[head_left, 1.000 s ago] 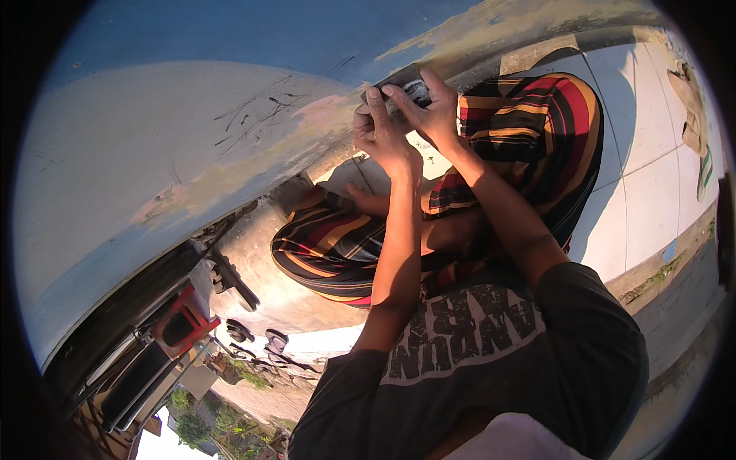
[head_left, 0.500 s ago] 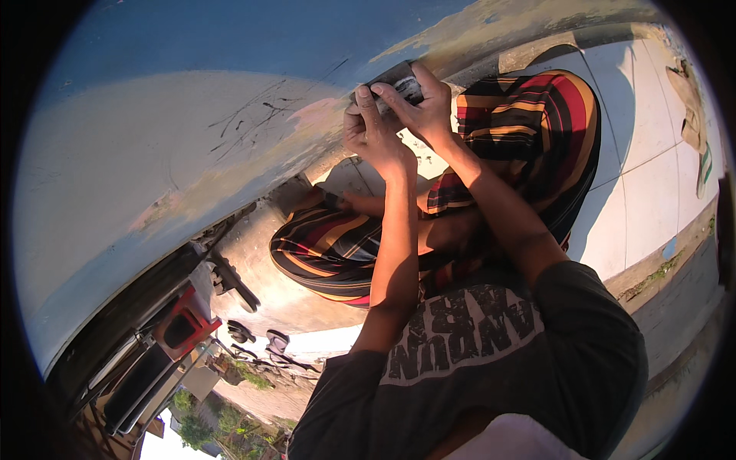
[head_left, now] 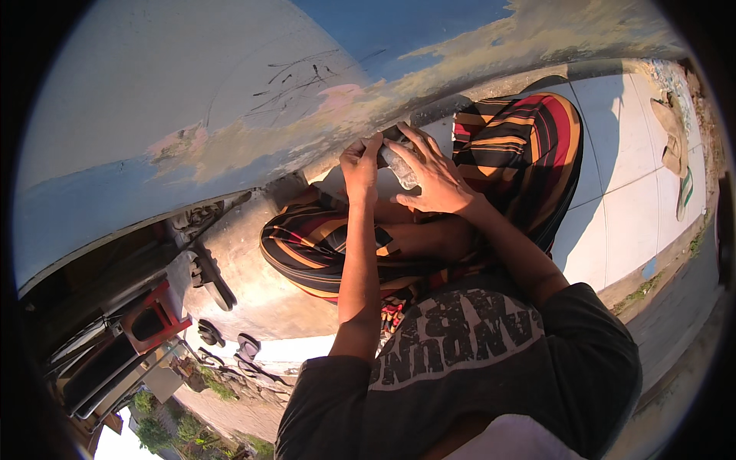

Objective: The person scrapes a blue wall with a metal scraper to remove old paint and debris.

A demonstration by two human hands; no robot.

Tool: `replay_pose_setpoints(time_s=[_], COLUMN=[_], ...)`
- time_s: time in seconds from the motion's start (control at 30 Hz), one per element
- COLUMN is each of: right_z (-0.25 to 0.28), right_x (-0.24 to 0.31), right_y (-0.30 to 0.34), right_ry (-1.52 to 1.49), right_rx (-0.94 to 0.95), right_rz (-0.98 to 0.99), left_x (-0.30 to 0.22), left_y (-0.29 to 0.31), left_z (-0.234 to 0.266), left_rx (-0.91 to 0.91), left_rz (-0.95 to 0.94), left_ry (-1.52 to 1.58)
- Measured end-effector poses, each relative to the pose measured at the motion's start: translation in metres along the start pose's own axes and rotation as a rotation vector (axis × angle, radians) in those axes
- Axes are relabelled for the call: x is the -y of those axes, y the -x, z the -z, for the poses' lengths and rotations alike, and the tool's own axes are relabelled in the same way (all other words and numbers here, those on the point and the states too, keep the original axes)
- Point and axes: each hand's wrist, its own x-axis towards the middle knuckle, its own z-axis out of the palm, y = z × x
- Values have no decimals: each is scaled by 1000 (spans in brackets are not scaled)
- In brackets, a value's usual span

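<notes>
A small dark sheet with pale dust on it (head_left: 401, 166), which looks like sandpaper, is between my hands, above my crossed legs. My left hand (head_left: 359, 170) is closed, with thumb and fingers pinching the sheet's left edge. My right hand (head_left: 438, 178) lies over its right side with fingers spread and the thumb apart. The fingers partly cover the sheet; whether they press on it I cannot tell. Just beyond my hands is the lower part of a painted wall (head_left: 307, 115), with worn, patchy paint and dark scratches.
A striped cloth (head_left: 529, 153) covers my legs. White floor tiles (head_left: 598, 238) stretch to the right, where a sandal (head_left: 672, 138) lies. Left are several more sandals (head_left: 211, 280) and a red-framed object (head_left: 153, 316). Some plants (head_left: 184, 429) grow at the lower left.
My hands have come down from the wall with the sheet. The right fingers have opened out over it, while the left still pinches it. The view has shifted slightly.
</notes>
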Motion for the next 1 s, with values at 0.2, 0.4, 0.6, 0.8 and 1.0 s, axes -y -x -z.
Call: replay_pose_setpoints(time_s=[0.2, 0.4, 0.6, 0.8, 1.0], right_z=[8, 64, 91, 112, 113], right_x=[2, -1, 18, 36, 25], right_y=[1, -25, -34, -66, -81], right_ry=[-259, -981, -146, -26, 264], right_rx=[-79, -10, 78, 68, 129], right_rz=[-153, -483, -352, -193, 63], left_x=[-28, -45, -24, -36, -39], left_y=[2, -23, -34, -29, -24], left_z=[8, 65, 96, 93, 93], left_rx=[364, 353, 217, 236, 190], left_rz=[196, -94, -223, -215, -297], left_ry=[-311, -643, -525, -612, -673])
